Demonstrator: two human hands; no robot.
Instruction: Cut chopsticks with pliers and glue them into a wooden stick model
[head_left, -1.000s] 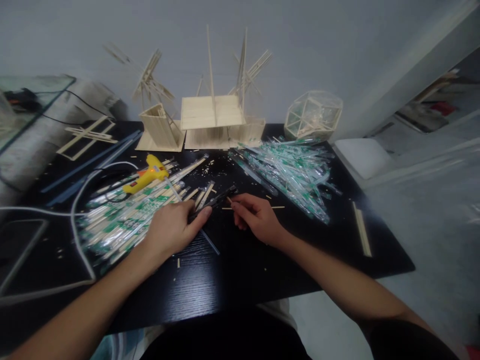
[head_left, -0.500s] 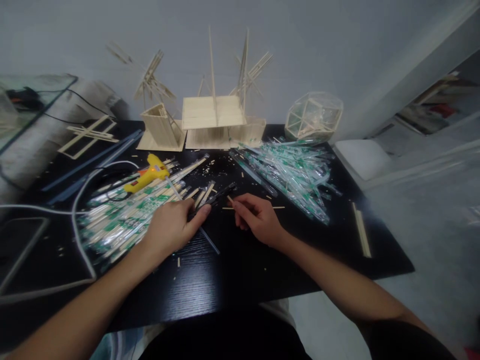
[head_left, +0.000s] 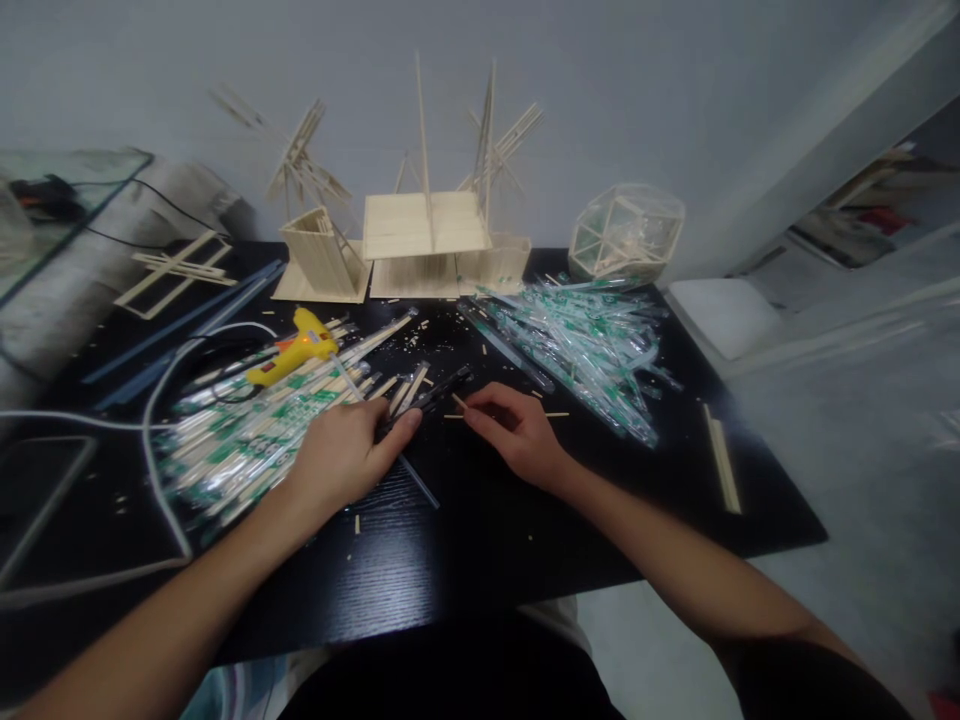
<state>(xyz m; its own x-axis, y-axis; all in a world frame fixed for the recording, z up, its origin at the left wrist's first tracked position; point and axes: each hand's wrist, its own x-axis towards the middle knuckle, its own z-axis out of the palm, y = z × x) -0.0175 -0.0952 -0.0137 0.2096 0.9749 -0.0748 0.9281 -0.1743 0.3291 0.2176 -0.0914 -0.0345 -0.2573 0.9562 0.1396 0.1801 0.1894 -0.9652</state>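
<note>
My left hand (head_left: 346, 453) rests on the black table (head_left: 480, 560), fingers closed round a black hand tool (head_left: 435, 393) whose tip points up and right. My right hand (head_left: 516, 432) lies just right of it and pinches a short thin wooden stick (head_left: 458, 401) beside the tool's tip. A heap of wrapped wooden sticks (head_left: 247, 430) lies under and left of my left hand.
A yellow glue gun (head_left: 294, 348) with a white cable (head_left: 161, 480) lies at the left. Stick models (head_left: 424, 240) stand at the table's back, with a faceted clear container (head_left: 627, 232) to their right. Empty clear-green wrappers (head_left: 585, 340) pile at right. Loose sticks (head_left: 723, 457) lie near the right edge.
My right hand has shifted very slightly up and left with the short stick. My left hand has stayed where it was.
</note>
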